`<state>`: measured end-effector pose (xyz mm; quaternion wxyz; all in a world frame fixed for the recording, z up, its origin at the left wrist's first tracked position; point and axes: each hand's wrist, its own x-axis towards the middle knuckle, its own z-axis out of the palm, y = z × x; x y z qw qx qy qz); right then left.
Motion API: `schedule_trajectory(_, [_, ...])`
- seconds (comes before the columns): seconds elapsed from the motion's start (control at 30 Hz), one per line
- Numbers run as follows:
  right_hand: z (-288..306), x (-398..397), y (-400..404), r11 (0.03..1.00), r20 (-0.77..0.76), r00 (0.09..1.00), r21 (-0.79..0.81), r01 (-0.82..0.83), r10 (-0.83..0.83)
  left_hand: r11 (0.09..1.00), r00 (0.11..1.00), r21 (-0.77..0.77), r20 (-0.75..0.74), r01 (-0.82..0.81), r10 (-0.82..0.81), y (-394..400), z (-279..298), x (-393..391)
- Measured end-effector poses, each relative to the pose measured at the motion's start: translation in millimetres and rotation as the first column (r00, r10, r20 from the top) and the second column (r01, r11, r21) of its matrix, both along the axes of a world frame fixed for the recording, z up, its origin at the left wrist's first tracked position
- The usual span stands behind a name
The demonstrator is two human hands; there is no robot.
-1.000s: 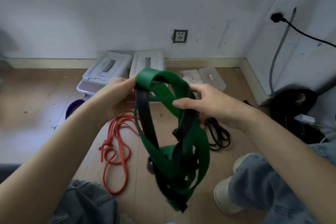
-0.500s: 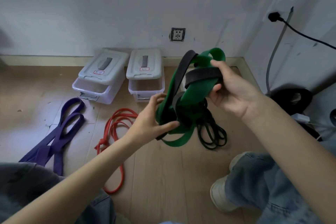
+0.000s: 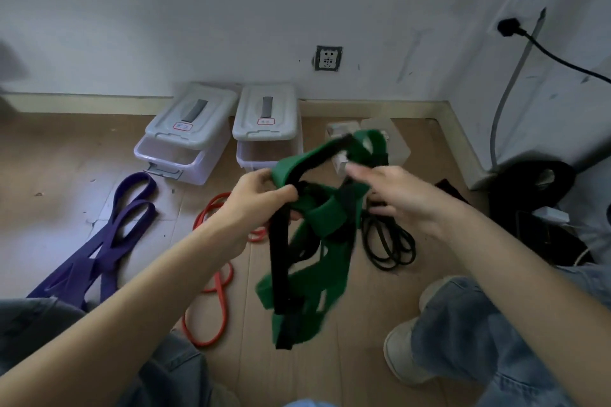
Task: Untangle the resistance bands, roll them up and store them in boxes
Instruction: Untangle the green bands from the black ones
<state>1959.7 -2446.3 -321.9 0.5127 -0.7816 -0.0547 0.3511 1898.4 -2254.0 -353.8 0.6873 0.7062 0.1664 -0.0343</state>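
If I tug hard, my left hand [image 3: 261, 195], pinching the green band [image 3: 330, 218], tightens the black band [image 3: 281, 261]; right hand [image 3: 396, 195] fingers spread.

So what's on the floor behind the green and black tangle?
Behind the tangle, a coiled thin black band and part of the red band show on the floor. Whatever lies straight behind it is covered.
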Motion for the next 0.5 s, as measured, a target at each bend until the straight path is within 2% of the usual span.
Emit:
schedule_trajectory(0.03, [-1,-2,0,0.993,0.033,0.993,-0.038,-0.112,0.113,1.0,0.999,-0.002,0.027,0.023,-0.023,-3,12,-1])
schedule_trajectory(0.1, [2,-5,-2,0.964,-0.01,0.965,0.06,-0.26,0.261,0.997,0.997,-0.019,0.048,0.069,-0.068,-6,34,-2])
schedule_trajectory(0.13, [6,-7,-2,0.941,-0.032,0.947,0.125,-0.314,0.32,0.995,0.997,-0.059,0.039,0.075,-0.073,-5,43,-2])
schedule_trajectory(0.2, [7,-11,-4,0.897,0.023,0.906,0.131,-0.422,0.423,0.986,0.999,-0.158,0.014,0.047,-0.045,0,58,-2])
schedule_trajectory(0.27, [-1,-15,1,0.911,0.201,0.901,0.071,-0.406,0.386,0.975,0.999,-0.222,0.015,0.033,-0.031,6,70,-1])
schedule_trajectory(0.3, [-6,-19,6,0.937,0.27,0.915,0.099,-0.335,0.298,0.967,0.998,-0.246,0.031,0.057,-0.051,8,75,-1])
schedule_trajectory(0.37, [-4,-24,14,0.949,0.291,0.953,0.271,-0.164,0.082,0.964,0.994,-0.245,0.065,0.101,-0.088,15,78,0])
schedule_trajectory(0.4, [3,-23,15,0.935,0.236,0.971,0.352,-0.05,-0.037,0.981,0.996,-0.178,0.065,0.077,-0.066,22,76,1])
schedule_trajectory(0.43, [10,-18,12,0.908,0.175,0.974,0.415,0.06,-0.144,0.999,0.998,-0.044,0.057,0.018,-0.015,32,72,1])
schedule_trajectory(0.47, [18,-11,7,0.873,0.121,0.967,0.465,0.146,-0.226,0.985,0.998,0.163,0.044,-0.05,0.043,43,64,1])
schedule_trajectory(0.5, [26,-4,1,0.839,0.081,0.958,0.507,0.197,-0.274,0.91,0.995,0.404,0.014,-0.093,0.096,54,55,1])
